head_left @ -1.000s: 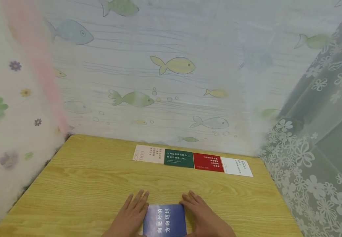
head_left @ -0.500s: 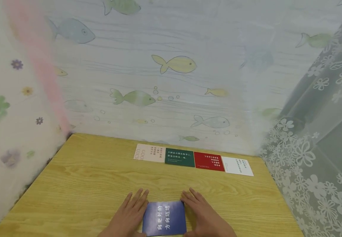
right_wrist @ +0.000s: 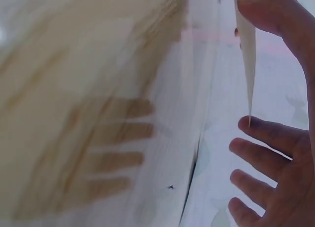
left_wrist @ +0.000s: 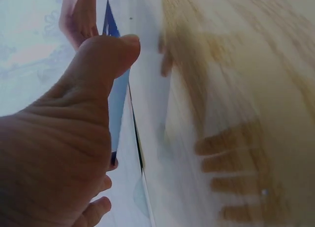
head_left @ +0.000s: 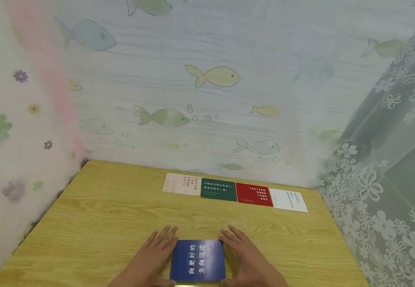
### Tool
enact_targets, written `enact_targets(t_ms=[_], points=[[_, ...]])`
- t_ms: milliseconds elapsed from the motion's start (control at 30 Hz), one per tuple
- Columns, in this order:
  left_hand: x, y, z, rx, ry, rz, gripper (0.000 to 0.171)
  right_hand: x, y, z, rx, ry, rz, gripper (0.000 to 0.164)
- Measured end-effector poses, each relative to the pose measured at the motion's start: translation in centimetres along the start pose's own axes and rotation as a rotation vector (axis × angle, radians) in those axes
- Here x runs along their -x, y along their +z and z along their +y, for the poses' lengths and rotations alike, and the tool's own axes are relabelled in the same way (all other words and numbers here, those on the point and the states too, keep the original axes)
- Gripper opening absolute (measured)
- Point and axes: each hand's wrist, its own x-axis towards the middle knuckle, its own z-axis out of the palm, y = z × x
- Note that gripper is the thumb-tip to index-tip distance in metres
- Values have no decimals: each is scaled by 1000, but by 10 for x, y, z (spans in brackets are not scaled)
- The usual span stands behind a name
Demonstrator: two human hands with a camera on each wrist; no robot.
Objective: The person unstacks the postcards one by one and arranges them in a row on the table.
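A blue card (head_left: 212,261) with white characters is held between both hands near the front of the table. My left hand (head_left: 148,259) grips its left side, thumb at the near corner and index finger by the far corner. On the opposite side my right hand (head_left: 248,261) does likewise, its other fingers stretched forward. Seen edge-on in the left wrist view, the card (left_wrist: 117,113) stands off the tabletop, beside the left thumb (left_wrist: 110,54). In the right wrist view its thin pale edge (right_wrist: 249,59) runs from thumb to index fingertip.
Along the back of the wood-grain table (head_left: 96,223) lies a row of cards: a pale pink one (head_left: 180,184), a green one (head_left: 218,194), a red one (head_left: 248,193) and a white one (head_left: 283,204). A fish-print curtain (head_left: 150,87) hangs right behind; lace (head_left: 376,223) borders the right side.
Both hands have moved slightly forward with the blue card, and its near edge has come into sight. The row of cards at the back stays in place.
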Motion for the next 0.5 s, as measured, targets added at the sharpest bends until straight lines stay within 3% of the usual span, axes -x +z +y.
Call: enact_targets(t_ms=[167, 333, 500], points=[[-1, -2, 0, 20, -48, -1, 111, 1, 0, -2, 16, 6, 44, 105], [-1, -2, -6, 43, -39, 49, 110, 0, 1, -4, 32, -4, 77, 104], [0, -6, -16, 86, -40, 75, 108, -7, 5, -5, 91, -94, 148, 102]])
